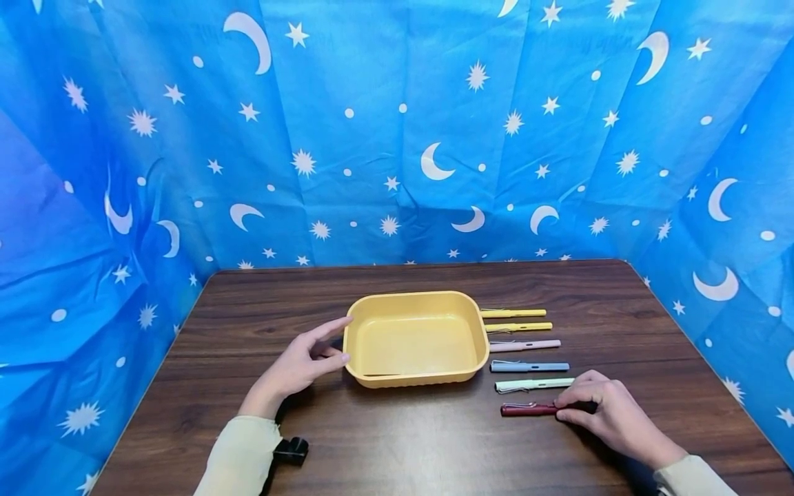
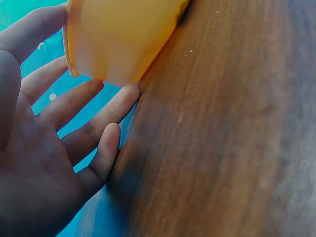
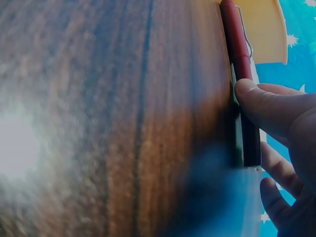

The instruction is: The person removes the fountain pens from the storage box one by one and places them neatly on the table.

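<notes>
My left hand [image 1: 300, 362] is at the left end of a yellow rectangular tray [image 1: 415, 380], its fingers spread and fairly straight. In the left wrist view, fingertips [image 2: 131, 91] of that hand touch the tray's outer wall. Thumb and fingers of my right hand [image 1: 611, 408] pinch a dark red capped pen [image 1: 527, 410] near its plain end. The pen's metal clip points toward the tray side, as the right wrist view of the dark red pen [image 3: 238, 42] shows. Just beyond it lies a mint green pen [image 1: 533, 384], its right end close to my fingers.
Further back, a blue-grey pen [image 1: 530, 367], a pink pen [image 1: 527, 345] and two yellow pens, the nearer yellow pen [image 1: 521, 326] and the farther yellow pen [image 1: 515, 313], lie in a row right of the tray. Blue star-printed cloth [image 1: 372, 138] surrounds the dark wooden table [image 1: 403, 441].
</notes>
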`<state>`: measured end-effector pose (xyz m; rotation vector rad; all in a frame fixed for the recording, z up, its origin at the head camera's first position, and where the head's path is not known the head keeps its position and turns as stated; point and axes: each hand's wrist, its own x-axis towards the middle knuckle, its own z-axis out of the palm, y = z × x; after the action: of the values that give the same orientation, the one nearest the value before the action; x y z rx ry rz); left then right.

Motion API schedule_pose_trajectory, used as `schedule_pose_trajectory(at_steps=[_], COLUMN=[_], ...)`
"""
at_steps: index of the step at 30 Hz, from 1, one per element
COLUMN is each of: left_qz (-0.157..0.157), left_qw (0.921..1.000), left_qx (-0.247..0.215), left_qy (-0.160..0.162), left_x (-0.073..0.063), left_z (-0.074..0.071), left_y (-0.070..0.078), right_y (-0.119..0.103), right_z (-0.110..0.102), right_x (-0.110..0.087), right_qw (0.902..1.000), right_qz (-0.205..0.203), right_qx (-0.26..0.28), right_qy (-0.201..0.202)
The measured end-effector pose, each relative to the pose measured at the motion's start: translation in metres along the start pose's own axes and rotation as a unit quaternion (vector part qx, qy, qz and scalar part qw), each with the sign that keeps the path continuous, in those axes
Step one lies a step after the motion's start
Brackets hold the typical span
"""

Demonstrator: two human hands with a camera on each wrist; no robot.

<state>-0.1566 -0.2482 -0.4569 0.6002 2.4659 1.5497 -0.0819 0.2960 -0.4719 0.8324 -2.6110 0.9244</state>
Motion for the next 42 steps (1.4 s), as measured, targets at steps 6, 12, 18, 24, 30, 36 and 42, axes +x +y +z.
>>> schedule_pose_trajectory(at_steps=[6,12,18,24,30,36,42], left_qz=[0.0,-0.006,0.0,0.003,-0.003,0.003,0.003], left_qw=[1.0,0.9999,1.0,1.0,1.0,1.0,1.0], left_qx=[0.001,0.009,0.001,-0.001,-0.001,-0.004,-0.001], left_qy=[0.002,0.006,0.002,0.001,0.001,-0.001,-0.001], left_x=[-0.0005,0.0,0.0007,0.0007,0.0011,0.0013,0.0017], left_z=[0.0005,0.0002,-0.0007,-0.0007,-0.0012,-0.0012,-0.001], left_y=[-0.0019,-0.0022,-0.0036,-0.0049,-0.0037,-0.0044,-0.0052], right_y=[0.0024,0.0027,0.0016,0.0006,0.0009,0.002,0.0033], right_z=[-0.0015,-0.0009,-0.0009,-0.0019,-0.0036,-0.005,-0.0052], right_x=[0.0008,0.0018,0.0027,0.0026,0.0019,0.0028,0.0032], right_qw=[0.9998,0.9994,0.999,0.9994,0.9993,0.9989,0.9985], right_qz=[-0.019,-0.029,-0.033,-0.028,-0.032,-0.037,-0.042], right_qx=[-0.008,-0.018,-0.028,-0.02,-0.014,-0.016,-0.026], right_qy=[-0.002,0.006,0.008,-0.002,-0.014,-0.024,-0.023])
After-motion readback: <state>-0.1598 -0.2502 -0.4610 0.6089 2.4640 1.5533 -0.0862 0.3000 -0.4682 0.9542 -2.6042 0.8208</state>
